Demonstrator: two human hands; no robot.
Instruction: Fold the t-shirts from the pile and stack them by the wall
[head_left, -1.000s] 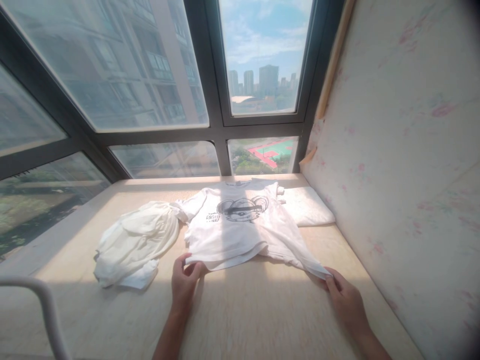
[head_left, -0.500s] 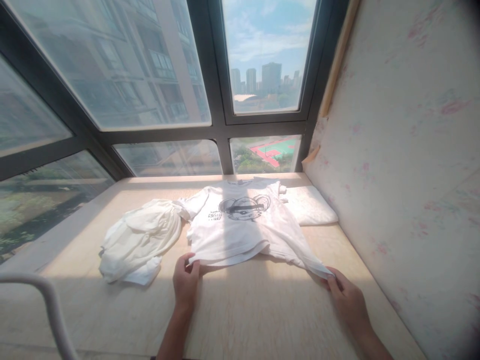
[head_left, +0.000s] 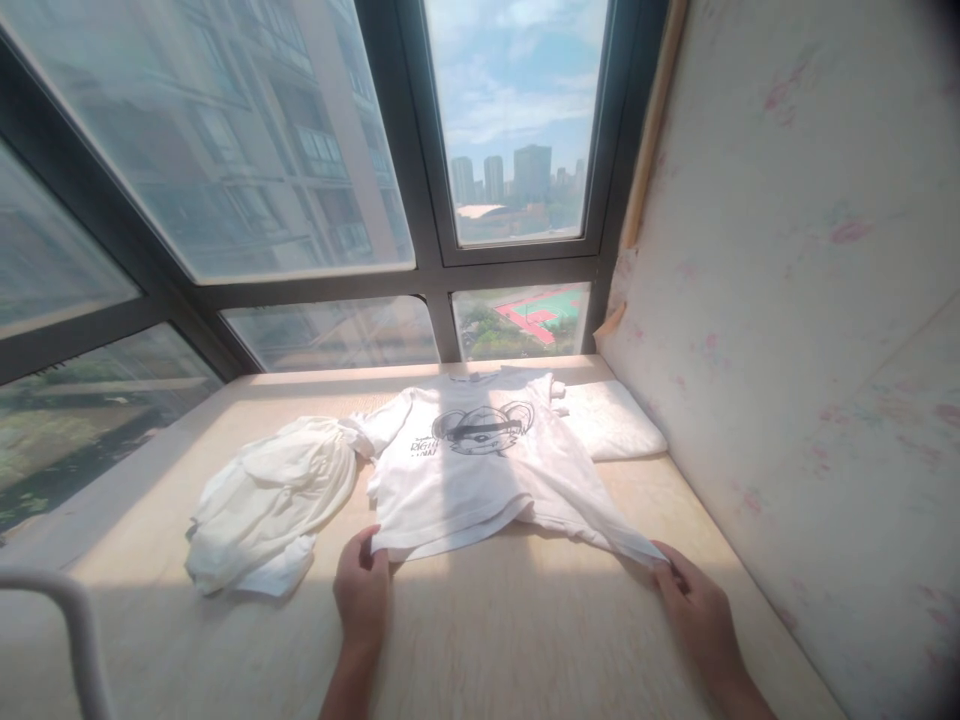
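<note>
Pinching the near left hem corner of the printed white T-shirt (head_left: pixel 457 500) between nearly closed thumb and fingers of the left hand (head_left: pixel 362 590); pinching the near right corner likewise in the right hand (head_left: pixel 701 610). Lying print-up on the pale wood-grained surface (head_left: pixel 495 630), touching the crumpled cream garment (head_left: pixel 277 500) at left, beside the folded white cloth (head_left: pixel 619 420) at right.
</note>
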